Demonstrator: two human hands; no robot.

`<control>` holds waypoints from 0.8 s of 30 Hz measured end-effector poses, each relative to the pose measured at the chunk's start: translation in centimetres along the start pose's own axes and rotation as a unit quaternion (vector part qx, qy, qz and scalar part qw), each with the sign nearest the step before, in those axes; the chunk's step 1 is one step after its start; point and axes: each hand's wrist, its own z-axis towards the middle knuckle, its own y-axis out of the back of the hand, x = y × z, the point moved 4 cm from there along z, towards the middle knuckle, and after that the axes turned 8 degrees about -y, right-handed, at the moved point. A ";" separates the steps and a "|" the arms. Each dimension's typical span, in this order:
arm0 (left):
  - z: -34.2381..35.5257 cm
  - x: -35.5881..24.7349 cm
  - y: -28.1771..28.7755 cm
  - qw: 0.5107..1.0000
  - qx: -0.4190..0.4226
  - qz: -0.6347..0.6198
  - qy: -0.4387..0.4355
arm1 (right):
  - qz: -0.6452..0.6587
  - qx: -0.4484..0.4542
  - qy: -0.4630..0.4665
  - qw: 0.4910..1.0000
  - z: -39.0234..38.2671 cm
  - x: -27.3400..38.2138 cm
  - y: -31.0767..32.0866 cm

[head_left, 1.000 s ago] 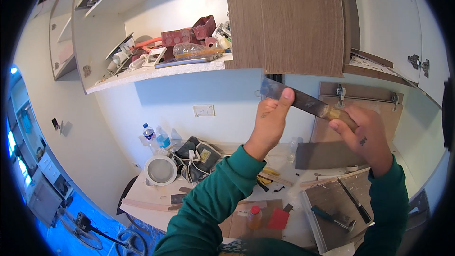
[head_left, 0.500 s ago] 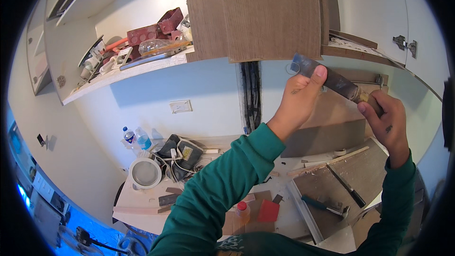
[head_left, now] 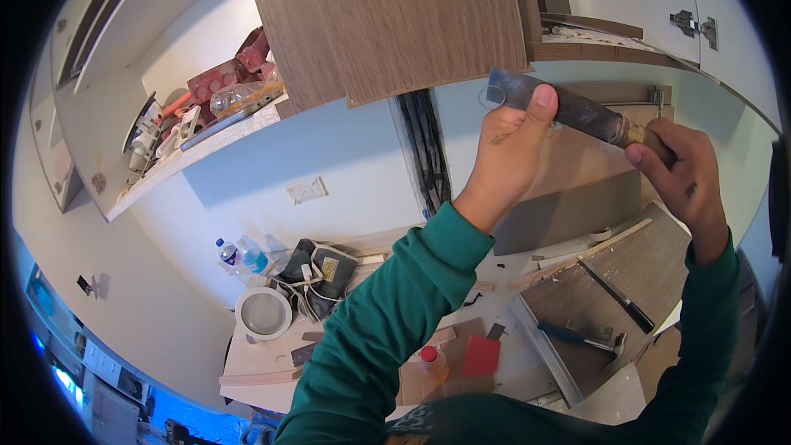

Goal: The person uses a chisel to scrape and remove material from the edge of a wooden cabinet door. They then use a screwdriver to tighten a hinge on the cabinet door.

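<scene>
Both hands hold a dark tool up in front of the overhead cabinets. It has a wide, flat-looking blade, a brass-coloured collar and a brownish handle; I cannot tell its exact kind. My left hand is closed round the blade near its bluish end, with the thumb lying along the top. My right hand grips the handle at the other end. The tool slants down from left to right. A faint round ring outline shows beside the blade's end.
Below lie a claw hammer and a black-handled saw-like blade on a brown board. A red-capped bottle, a red square and a round white lamp are on the worktop. An open shelf holds electrical parts.
The view has shifted and tilted, so the cabinets sit further up and left. My hands keep the same grip on the tool.
</scene>
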 end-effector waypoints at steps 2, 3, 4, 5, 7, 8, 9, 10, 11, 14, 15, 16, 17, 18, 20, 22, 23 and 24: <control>-0.4 -0.5 0.5 0.999 -0.024 0.043 0.007 | 0.001 0.004 0.025 1.000 0.4 -0.4 -0.2; -0.5 -0.9 0.6 0.998 -0.033 0.048 -0.001 | -0.014 0.002 0.032 0.999 0.5 -0.5 -0.5; -0.6 -1.6 0.8 0.998 -0.044 0.021 -0.035 | -0.029 0.000 0.038 0.999 0.8 -0.2 -1.0; -0.4 -1.9 0.7 0.998 -0.045 0.010 -0.052 | -0.045 -0.002 0.044 0.998 0.9 -0.2 -1.3; -0.6 -2.9 1.2 0.995 -0.056 -0.003 -0.087 | -0.048 0.009 0.041 0.998 1.5 0.1 -1.4; -0.5 -2.6 1.0 0.995 -0.065 0.011 -0.079 | -0.050 0.015 0.040 0.998 1.6 0.3 -1.2; -0.4 -2.2 0.9 0.995 -0.065 0.026 -0.068 | -0.008 0.027 0.010 1.000 1.4 0.1 -1.0; -0.4 -2.0 0.8 0.995 -0.065 0.042 -0.059 | 0.035 0.038 -0.017 0.999 1.1 -0.1 -0.6; -0.4 -1.9 0.8 0.995 -0.066 0.058 -0.050 | 0.021 0.026 0.015 0.999 0.9 -0.2 -0.6; -0.4 -2.2 0.7 0.997 -0.042 0.039 -0.045 | -0.102 -0.027 0.143 0.984 0.0 -0.6 -0.6; -0.4 -2.3 0.8 0.998 -0.036 0.037 -0.041 | -0.136 -0.028 0.152 0.979 0.0 -0.7 -0.6; -0.5 -3.5 0.5 0.997 -0.026 -0.006 -0.073 | -0.130 0.008 0.088 0.988 0.7 0.3 -0.6; -0.4 -3.3 0.3 0.996 -0.027 -0.021 -0.078 | -0.105 0.024 0.046 0.993 0.9 0.1 -0.6; -0.6 -3.3 0.3 0.995 -0.031 -0.037 -0.085 | -0.082 0.038 0.006 0.996 1.0 0.4 -0.7; -0.6 -2.4 0.4 0.996 -0.039 -0.028 -0.076 | -0.009 0.043 -0.030 0.999 0.8 0.1 -0.7; -0.4 -1.6 0.6 0.997 -0.049 0.014 -0.054 | 0.036 0.079 -0.071 0.994 0.7 -0.1 -0.2; -0.4 -1.2 0.9 0.997 -0.054 0.035 -0.042 | 0.023 0.073 -0.056 0.995 0.8 0.2 -0.4; -0.6 -1.5 1.4 0.995 -0.067 0.060 -0.038 | 0.014 0.067 -0.040 0.997 0.9 0.0 -0.5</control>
